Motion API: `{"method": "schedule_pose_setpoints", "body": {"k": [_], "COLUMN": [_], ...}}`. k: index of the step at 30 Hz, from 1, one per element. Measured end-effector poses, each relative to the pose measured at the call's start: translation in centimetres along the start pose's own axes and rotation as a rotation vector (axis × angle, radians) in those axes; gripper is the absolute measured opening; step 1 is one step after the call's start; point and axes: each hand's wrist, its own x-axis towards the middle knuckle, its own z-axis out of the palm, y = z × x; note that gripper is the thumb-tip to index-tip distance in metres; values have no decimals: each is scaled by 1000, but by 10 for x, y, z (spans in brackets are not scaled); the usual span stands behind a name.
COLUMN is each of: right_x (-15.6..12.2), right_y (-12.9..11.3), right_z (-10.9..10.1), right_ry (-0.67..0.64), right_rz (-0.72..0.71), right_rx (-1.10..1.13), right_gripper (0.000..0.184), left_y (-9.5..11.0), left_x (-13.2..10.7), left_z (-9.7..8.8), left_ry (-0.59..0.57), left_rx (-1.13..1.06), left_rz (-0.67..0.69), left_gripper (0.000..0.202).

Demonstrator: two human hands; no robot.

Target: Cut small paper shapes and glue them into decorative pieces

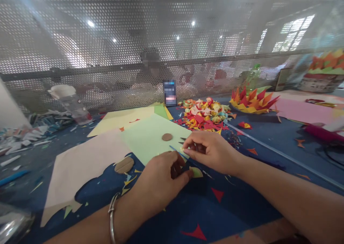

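My left hand, with a silver bangle at its wrist, pinches a small pale yellow-green paper piece between thumb and fingers. Just beyond it, the thumb and forefinger of my right hand close on a tiny pale yellow paper scrap. Two dark pointed tips, like scissor blades, poke out by the right fingers; the rest is hidden. A thin blue stick runs between the hands. Beneath lies a light green paper sheet with a brown disc on it.
A pinkish sheet with cut-out edges and a cardboard disc lie left. Behind are a heap of coloured scraps, a folded-paper ring, a phone and a lidded cup. A clear rod crosses the right.
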Motion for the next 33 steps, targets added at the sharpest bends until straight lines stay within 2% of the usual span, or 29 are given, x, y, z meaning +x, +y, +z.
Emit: {"method": "schedule_pose_setpoints", "body": {"k": [6,10,16,19,23,27,33], "right_x": [0,0,1,2,2,2,3], "right_y": [-1,0,2,2,4,7,6], "right_z": [0,0,1,1,1,2,2], "right_ry": [-10,-17,-33,-41,-78,-131,-206], "right_rz": [9,11,41,66,89,73,101], "right_rx": [-4,14,35,1,-53,-93,-138], "right_gripper": [4,4,5,5,4,5,5], "left_y": [0,-1,6,6,2,1,9], "left_x": [1,1,-2,-2,-2,-3,-5], "left_z": [7,7,6,7,8,9,8], "left_ry": [7,11,38,1,-103,-99,-81], "left_rx": [80,78,68,36,-11,-10,33], "left_rz": [92,97,128,165,225,311,252], "left_gripper": [8,5,8,10,15,19,14]}}
